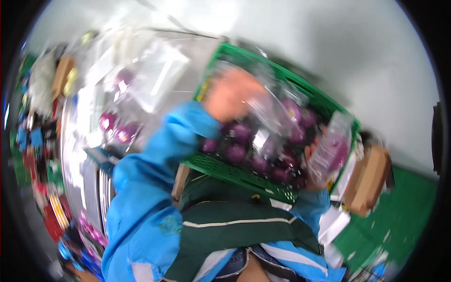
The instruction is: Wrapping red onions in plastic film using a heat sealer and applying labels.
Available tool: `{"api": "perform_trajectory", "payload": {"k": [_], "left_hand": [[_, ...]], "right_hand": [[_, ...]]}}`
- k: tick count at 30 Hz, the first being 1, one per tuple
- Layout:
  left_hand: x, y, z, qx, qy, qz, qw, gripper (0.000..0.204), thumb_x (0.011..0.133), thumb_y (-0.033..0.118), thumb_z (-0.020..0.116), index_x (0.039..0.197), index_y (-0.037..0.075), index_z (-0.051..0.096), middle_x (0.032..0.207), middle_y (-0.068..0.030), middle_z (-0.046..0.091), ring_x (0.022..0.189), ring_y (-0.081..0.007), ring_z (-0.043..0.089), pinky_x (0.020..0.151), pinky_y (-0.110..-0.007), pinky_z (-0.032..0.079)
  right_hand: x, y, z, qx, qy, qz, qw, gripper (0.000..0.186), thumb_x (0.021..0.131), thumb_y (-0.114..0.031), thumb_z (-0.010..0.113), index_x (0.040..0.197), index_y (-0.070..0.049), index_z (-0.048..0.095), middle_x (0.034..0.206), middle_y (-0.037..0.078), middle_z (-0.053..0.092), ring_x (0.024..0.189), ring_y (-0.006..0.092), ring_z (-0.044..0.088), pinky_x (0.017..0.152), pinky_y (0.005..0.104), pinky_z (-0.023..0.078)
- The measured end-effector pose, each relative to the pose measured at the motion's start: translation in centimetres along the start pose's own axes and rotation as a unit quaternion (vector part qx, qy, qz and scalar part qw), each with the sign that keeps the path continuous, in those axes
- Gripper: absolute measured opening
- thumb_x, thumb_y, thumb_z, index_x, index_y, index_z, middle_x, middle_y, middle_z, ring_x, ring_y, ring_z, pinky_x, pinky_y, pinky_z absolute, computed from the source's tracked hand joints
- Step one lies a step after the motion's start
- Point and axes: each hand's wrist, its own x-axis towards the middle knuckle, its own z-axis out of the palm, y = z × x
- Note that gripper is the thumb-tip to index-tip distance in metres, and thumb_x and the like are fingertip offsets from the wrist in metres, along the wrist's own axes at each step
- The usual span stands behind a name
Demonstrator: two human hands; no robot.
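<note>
A green plastic crate (289,69) holds several round purple onions (237,152), some in clear plastic bags. My left hand (232,94) is over the crate's upper left part, blurred by motion, against a crumpled clear bag (275,115); whether its fingers grip it I cannot make out. At the crate's right end my right hand (312,152) has its fingers curled round a clear bag of purple onions (331,150), which partly hides them.
Left of the crate, a pale worktop (183,75) carries clear bags (157,70) and bagged purple onions (124,131). Cluttered goods (37,150) fill the far left. A cardboard box (366,178) sits to the right, beside a green floor (404,207) and white wall (385,61).
</note>
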Motion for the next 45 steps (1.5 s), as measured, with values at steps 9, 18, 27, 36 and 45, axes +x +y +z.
{"api": "perform_trajectory", "payload": {"k": [9,18,27,36,45], "left_hand": [[-0.7,-20.8,-26.2,0.178,0.372,-0.423,0.807,0.057,0.072,0.028,0.078,0.114,-0.004,0.058,0.102,-0.0115,0.064,0.079,-0.0153,0.061,0.076,-0.029,0.052],[-17.2,-29.8,-29.4,0.388,0.096,-0.560,0.725,0.095,0.067,0.057,0.070,0.133,-0.004,0.038,0.127,-0.0254,0.048,0.120,-0.0328,0.048,0.095,-0.037,0.042],[-33.1,-29.2,-31.3,0.296,-0.025,-0.669,0.682,0.072,0.084,0.065,0.037,0.123,0.007,0.054,0.124,-0.0190,0.053,0.118,-0.0366,0.047,0.103,-0.040,0.032],[-31.3,-27.0,-29.4,0.294,0.044,-0.717,0.630,0.073,0.086,0.062,0.040,0.131,0.005,0.046,0.130,-0.0225,0.047,0.121,-0.0370,0.043,0.103,-0.041,0.032],[-32.4,-25.1,-29.9,-0.313,0.546,-0.547,0.552,0.062,0.079,0.036,0.071,0.129,0.010,0.045,0.124,-0.0155,0.047,0.111,-0.0281,0.047,0.092,-0.043,0.040]], "right_hand": [[5.9,-2.6,-6.9,-0.149,0.239,0.042,0.958,0.058,0.096,-0.048,0.036,0.128,0.000,0.042,0.125,0.013,0.052,0.113,0.0237,0.052,0.098,0.0385,0.042],[11.4,2.2,-10.4,-0.305,0.338,0.005,0.890,0.049,0.093,-0.040,0.046,0.114,0.003,0.055,0.105,0.012,0.060,0.091,0.0218,0.059,0.076,0.0361,0.048],[10.3,0.2,-12.4,-0.419,0.293,-0.091,0.854,0.035,0.095,-0.021,0.047,0.117,0.005,0.052,0.109,0.014,0.060,0.099,0.0217,0.058,0.088,0.0325,0.047],[9.3,-1.4,-3.1,-0.470,0.324,-0.151,0.807,0.031,0.094,-0.025,0.050,0.118,-0.006,0.055,0.111,0.005,0.059,0.097,0.0137,0.055,0.086,0.0287,0.042],[9.3,2.2,3.4,-0.507,0.241,-0.150,0.814,0.030,0.097,-0.022,0.046,0.115,0.000,0.056,0.108,0.007,0.059,0.092,0.0133,0.056,0.081,0.0276,0.046]]}}
